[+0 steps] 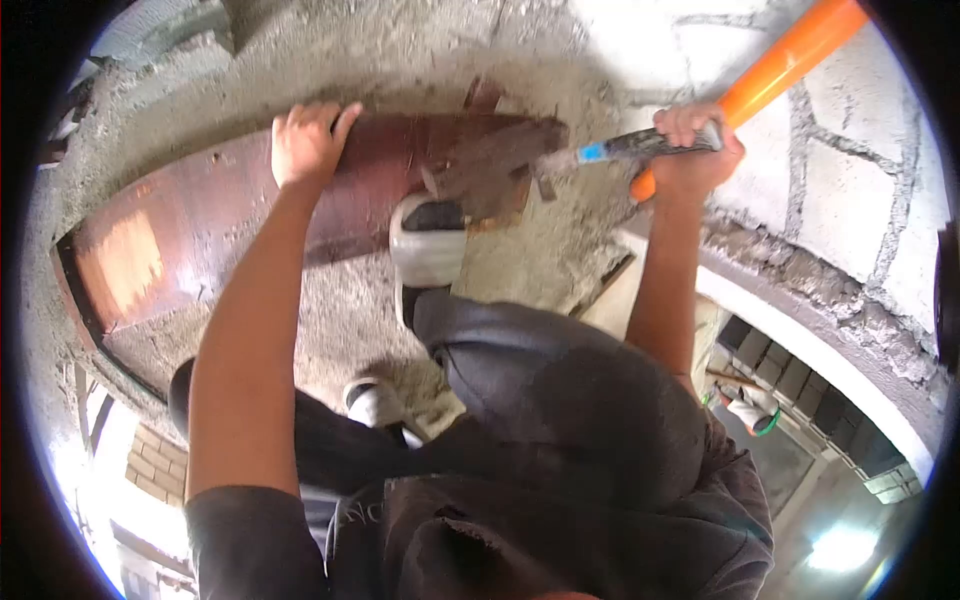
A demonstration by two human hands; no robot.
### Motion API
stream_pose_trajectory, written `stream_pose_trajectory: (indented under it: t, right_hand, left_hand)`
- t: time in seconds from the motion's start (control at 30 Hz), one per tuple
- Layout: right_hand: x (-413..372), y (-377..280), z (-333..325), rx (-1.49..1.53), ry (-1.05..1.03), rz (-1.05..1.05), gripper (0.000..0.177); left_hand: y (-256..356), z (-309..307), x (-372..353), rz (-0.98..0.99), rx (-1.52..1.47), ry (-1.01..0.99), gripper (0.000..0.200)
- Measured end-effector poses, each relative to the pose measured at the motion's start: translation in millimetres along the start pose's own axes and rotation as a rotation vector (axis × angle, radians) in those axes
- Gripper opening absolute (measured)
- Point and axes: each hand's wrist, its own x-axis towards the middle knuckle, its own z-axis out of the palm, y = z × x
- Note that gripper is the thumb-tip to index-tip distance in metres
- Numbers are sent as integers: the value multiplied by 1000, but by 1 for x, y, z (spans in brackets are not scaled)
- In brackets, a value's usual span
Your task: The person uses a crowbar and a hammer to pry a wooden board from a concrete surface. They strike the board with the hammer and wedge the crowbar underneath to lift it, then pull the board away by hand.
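A long reddish-brown wooden board (pixel 235 190) lies across the rough floor, with a bare pale patch at its left end. My left hand (pixel 308 145) grips its far edge, fingers curled over and thumb out to the side. To the right, my right hand (pixel 698 150) is wrapped around the dark grip of a hammer (pixel 625 148) with a blue band. The hammer's metal shaft points left at the board's splintered right end; its head is blurred. One shoe (pixel 430 245) presses against the board's near edge, close to the broken part.
An orange pipe (pixel 795 55) slants behind my right hand, against a white block wall (pixel 850 190). My other shoe (pixel 375 402) stands on the dusty concrete floor (pixel 340 310). Grey rubble (pixel 165 35) lies at the upper left. A ledge drops to a lower level on the right.
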Motion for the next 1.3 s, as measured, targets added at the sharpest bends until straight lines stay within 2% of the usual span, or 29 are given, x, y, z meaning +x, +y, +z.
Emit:
stream_pose_trajectory:
  t: [0.07, 0.13, 0.17, 0.2, 0.27, 0.33, 0.43, 0.47, 0.53, 0.63, 0.7, 0.77, 0.83, 0.9, 0.97, 1.0, 1.07, 1.13, 1.2, 1.27, 1.3]
  right_hand:
    - [27, 9, -11, -56, 1, 134, 32]
    - [62, 39, 30, -198, 82, 277, 30]
    - [69, 61, 54, -187, 44, 288, 20]
    - [67, 81, 84, -385, 9, 284, 22]
    - [81, 103, 110, -446, -173, 276, 31]
    - [105, 101, 87, -221, 2, 279, 31]
    - [59, 13, 5, -192, 615, 258, 23]
    - [84, 20, -125, 114, -145, 154, 24]
    - [52, 17, -113, 183, 230, 140, 25]
    - [52, 17, -91, 95, 264, 107, 25]
    - [68, 23, -93, 200, 255, 154, 25]
    - [77, 22, -60, 119, 326, 198, 28]
    - [85, 26, -23, 15, 257, 254, 31]
    - [82, 38, 34, -156, 33, 263, 34]
    - [80, 64, 67, -231, -36, 260, 30]
    - [85, 63, 60, -232, -34, 259, 30]
    - [101, 51, 21, -131, 163, 264, 31]
    - [108, 34, -37, -44, 357, 277, 32]
    - [94, 47, -135, -167, 338, 56, 27]
    - [76, 45, -171, 288, 269, 200, 24]
    - [73, 42, -165, 290, 278, 196, 24]
  left_hand:
    - [0, -2, -1, -22, 4, -1, 37]
    - [3, 2, 1, -30, 3, 12, 37]
    - [1, 3, 0, -46, 7, 3, 37]
    - [0, 5, -1, -33, 9, 33, 37]
    - [-1, 6, -2, -31, 27, 6, 37]
    - [-3, 8, 7, -27, 46, 6, 38]
    - [-6, 9, 8, -15, -14, -23, 39]
    - [-4, 8, 7, -4, 21, -10, 39]
    - [-7, 10, 4, -15, 32, 22, 41]
    - [-1, 11, -1, 14, 26, 42, 41]
    - [-1, 10, 6, 6, 67, 48, 41]
    - [-2, 10, 10, -15, 63, 5, 41]
    - [-2, 13, 7, -10, 63, 49, 41]
    - [-1, 12, 5, -9, 68, 19, 39]
    - [-6, 13, 6, -30, 31, -43, 36]
    - [-8, 16, 6, -29, 30, -43, 36]
    - [-12, 23, 4, -53, 55, 0, 37]
    - [-11, 23, 2, -47, 43, -44, 37]
    - [-17, 20, 8, -63, 49, -51, 38]
    - [-10, 18, 6, -67, 37, -33, 38]
    - [-9, 17, 6, -57, 36, -37, 38]
